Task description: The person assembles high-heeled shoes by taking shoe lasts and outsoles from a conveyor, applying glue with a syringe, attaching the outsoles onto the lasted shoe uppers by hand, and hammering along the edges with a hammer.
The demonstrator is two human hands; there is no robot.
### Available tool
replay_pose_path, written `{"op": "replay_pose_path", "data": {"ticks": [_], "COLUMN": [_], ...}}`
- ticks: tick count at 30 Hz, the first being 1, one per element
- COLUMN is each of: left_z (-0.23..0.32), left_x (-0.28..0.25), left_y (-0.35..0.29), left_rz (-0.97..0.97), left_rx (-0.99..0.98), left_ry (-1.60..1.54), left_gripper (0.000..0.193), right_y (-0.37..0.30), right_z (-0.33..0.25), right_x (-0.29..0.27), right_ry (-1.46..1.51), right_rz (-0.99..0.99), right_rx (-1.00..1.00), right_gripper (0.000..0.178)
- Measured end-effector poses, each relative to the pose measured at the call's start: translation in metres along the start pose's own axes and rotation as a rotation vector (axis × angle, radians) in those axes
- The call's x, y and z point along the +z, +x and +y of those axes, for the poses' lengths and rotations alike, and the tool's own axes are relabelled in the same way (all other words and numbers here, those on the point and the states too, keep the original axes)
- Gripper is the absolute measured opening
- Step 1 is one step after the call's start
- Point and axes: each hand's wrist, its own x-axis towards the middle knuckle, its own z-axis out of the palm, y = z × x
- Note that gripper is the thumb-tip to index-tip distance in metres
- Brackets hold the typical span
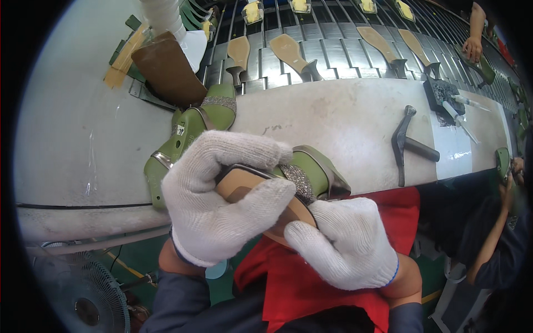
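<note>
White knit gloves cover both of my hands. My left hand [214, 202] curls round a tan shoe sole [236, 184] with a dark rim, its thumb lying across the sole's face. At the sole's lower right end, my right hand [352, 244] grips with its thumb on the tan face and the fingers behind. Against the far side of the sole is a green shoe last [316, 169] with a glittery strap and a metallic strap. How closely sole and last meet is partly hidden by the gloves. Left of my hands lie more strapped green lasts [191, 125].
A hammer [408, 144] lies on the white bench [355, 116], left of a dark block [441, 100] with brushes. Heeled tan soles [288, 50] line the metal conveyor [333, 50]. A brown board [169, 69] stands at left, a fan [83, 288] below. Co-workers' hands [473, 49] appear at right.
</note>
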Motion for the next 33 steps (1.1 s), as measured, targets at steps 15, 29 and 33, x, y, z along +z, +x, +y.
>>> {"op": "replay_pose_path", "data": {"ticks": [15,29,33], "left_z": [-0.060,-0.141,-0.125], "left_x": [0.053,0.073,0.080], "left_y": [0.059,0.095,0.093], "left_rz": [-0.324,-0.301,-0.413], "left_rx": [0.025,0.156,0.009], "left_ry": [-0.778,-0.532,-0.449], "left_gripper": [0.042,0.061,0.071], "right_y": [0.007,-0.046,0.013], "right_z": [-0.034,0.075,0.029], "right_x": [-0.089,-0.006,-0.036], "right_ry": [-0.041,-0.304,-0.426], "right_rz": [0.175,0.432,0.363], "right_rx": [0.222,0.154,0.012], "right_gripper": [0.059,0.056,0.058]}}
